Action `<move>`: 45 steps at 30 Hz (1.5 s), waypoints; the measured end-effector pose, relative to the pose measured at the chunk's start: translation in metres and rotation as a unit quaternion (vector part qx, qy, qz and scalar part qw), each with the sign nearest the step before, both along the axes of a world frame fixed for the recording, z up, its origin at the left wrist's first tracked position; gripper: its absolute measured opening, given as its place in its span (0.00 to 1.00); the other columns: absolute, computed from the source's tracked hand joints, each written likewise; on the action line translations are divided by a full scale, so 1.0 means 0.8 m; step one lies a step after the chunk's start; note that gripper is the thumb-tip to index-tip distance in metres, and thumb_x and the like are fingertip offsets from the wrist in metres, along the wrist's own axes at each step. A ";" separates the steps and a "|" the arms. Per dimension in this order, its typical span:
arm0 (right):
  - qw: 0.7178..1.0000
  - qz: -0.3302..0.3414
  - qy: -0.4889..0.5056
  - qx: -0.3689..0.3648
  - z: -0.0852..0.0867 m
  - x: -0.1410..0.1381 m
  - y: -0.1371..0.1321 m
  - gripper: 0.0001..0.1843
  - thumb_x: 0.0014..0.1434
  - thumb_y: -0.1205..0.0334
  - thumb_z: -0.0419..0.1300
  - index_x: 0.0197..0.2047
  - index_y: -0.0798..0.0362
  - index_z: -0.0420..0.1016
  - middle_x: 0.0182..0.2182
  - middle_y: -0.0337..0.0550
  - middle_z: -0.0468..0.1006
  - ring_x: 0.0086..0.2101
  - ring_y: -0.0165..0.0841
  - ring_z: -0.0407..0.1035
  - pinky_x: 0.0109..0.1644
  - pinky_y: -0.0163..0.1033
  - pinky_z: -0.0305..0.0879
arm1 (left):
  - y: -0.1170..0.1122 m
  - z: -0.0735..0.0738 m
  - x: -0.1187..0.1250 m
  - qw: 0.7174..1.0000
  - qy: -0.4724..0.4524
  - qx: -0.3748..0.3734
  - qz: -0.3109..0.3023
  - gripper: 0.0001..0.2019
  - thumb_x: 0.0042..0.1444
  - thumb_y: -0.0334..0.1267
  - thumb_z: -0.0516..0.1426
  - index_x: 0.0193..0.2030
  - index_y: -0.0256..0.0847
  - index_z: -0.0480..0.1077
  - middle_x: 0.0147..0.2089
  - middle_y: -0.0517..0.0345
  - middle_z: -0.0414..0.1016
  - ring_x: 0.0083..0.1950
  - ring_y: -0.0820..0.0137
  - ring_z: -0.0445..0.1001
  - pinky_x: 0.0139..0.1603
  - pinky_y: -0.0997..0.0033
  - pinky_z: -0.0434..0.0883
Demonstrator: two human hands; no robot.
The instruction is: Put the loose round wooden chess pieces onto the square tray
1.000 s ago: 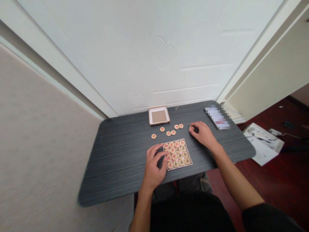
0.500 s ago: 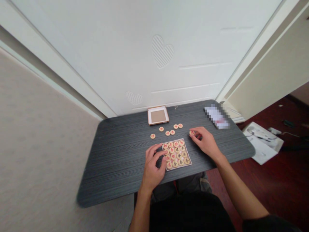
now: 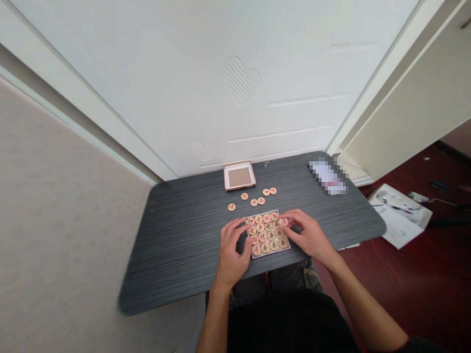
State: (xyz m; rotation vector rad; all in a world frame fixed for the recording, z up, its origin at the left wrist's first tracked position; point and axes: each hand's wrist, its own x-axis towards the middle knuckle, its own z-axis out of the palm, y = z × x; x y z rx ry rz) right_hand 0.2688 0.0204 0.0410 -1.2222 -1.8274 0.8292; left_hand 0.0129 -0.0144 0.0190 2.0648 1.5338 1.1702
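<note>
A shallow square box [image 3: 270, 254] near the table's front edge holds rows of round wooden Chinese chess pieces with red or black characters. My left hand [image 3: 233, 252] rests at the box's left side, fingers apart, its fingertips by the rim and holding no piece. Between the thumb and fingers of my right hand [image 3: 307, 234] is a red-marked Chinese chess piece [image 3: 283, 222], held over the box's right edge. Beyond the box, several loose red-marked pieces [image 3: 244, 196] lie on the table.
An open box lid [image 3: 239, 176] lies at the back of the dark table [image 3: 176, 235], against a white door panel [image 3: 165, 73]. At the back right is a flat object with a blurred-out surface [image 3: 327, 176]. A white box [image 3: 401, 215] stands on the red floor.
My right hand has moved left with the chess piece, from the table right of the box to the box's right edge. My left hand has stayed at the left side.
</note>
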 end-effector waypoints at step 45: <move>0.998 0.025 0.058 -0.028 -0.004 -0.018 -0.008 0.17 0.67 0.62 0.60 0.57 0.42 0.79 0.49 0.45 0.78 0.45 0.37 0.76 0.49 0.42 0.76 | 0.000 -0.001 0.001 1.000 -0.010 0.005 -0.002 0.11 0.65 0.33 0.58 0.53 0.47 0.74 0.62 0.52 0.73 0.66 0.57 0.65 0.68 0.44 0.65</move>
